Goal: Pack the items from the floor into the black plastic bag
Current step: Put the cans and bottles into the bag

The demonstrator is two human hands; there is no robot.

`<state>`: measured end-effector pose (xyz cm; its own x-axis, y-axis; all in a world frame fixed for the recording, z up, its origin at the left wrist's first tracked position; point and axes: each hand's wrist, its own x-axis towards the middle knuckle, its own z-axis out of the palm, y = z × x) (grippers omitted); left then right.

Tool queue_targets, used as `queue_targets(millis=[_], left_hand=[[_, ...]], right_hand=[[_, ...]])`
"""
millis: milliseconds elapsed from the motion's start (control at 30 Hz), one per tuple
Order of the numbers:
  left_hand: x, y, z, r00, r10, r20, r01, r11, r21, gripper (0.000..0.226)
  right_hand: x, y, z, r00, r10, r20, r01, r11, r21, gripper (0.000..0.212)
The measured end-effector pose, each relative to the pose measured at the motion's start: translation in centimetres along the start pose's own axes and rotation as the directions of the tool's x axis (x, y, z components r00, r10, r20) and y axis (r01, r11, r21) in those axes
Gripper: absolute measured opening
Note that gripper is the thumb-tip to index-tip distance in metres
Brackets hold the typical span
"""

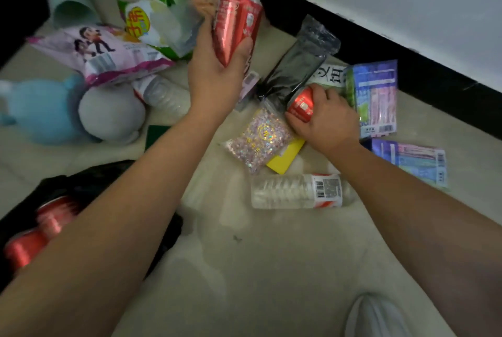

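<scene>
Grips raised red can (236, 24) with left hand (214, 73), fingers curled round; clamps floor can (300, 104) with right hand (326, 122). Could drop either slick can before reaching black bag (92, 176).

Dim, soft, wide-angle edge blur.

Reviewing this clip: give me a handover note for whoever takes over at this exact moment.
Left hand holds a red can up off the floor.
Right hand grips a second red can lying among the packets.
The black plastic bag, lower left, already has packed red cans inside.
Left to pack: both held cans, water bottle, sequin pouch, snack bags, plush toy, blue packets.
</scene>
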<state>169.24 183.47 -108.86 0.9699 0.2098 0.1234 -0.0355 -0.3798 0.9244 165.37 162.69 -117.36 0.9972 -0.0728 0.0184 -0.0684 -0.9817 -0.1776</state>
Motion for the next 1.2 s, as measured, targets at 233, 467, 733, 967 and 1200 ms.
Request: queue_targets(millis=[233, 467, 733, 967, 1200], left_hand=[[-11.1, -0.2, -10.3, 0.958, -0.206, -0.202, 0.175, 0.971, -0.161, 0.054], [-17.0, -2.5, -19.6, 0.852, -0.395, -0.342, 0.331, 0.915, -0.232, 0.051], [-21.6, -6.2, -25.4, 0.642, -0.573, -0.510, 0.378, 0.815, -0.440, 0.048], [-27.8, -8.4, -24.6, 0.533, -0.675, -0.510, 0.470, 0.737, -0.485, 0.053], [-29.9, -10.6, -24.0, 0.540, -0.669, -0.510, 0.532, 0.742, -0.408, 0.068]], right_hand=[[-1.5, -3.9, -1.9, 0.976, 0.212, 0.059, -0.217, 0.971, 0.097, 0.083], [-4.2, -16.9, -5.3, 0.950, 0.293, 0.104, -0.274, 0.629, 0.728, 0.080], [-11.8, -31.8, -4.8, 0.793, -0.152, 0.590, -0.584, 0.086, 0.807, 0.070], [-16.0, -33.6, -1.4, 0.626, -0.273, 0.731, -0.642, 0.352, 0.681, 0.091], [-15.6, -32.1, 1.3, 0.730, -0.202, 0.653, -0.456, 0.569, 0.685, 0.081]])
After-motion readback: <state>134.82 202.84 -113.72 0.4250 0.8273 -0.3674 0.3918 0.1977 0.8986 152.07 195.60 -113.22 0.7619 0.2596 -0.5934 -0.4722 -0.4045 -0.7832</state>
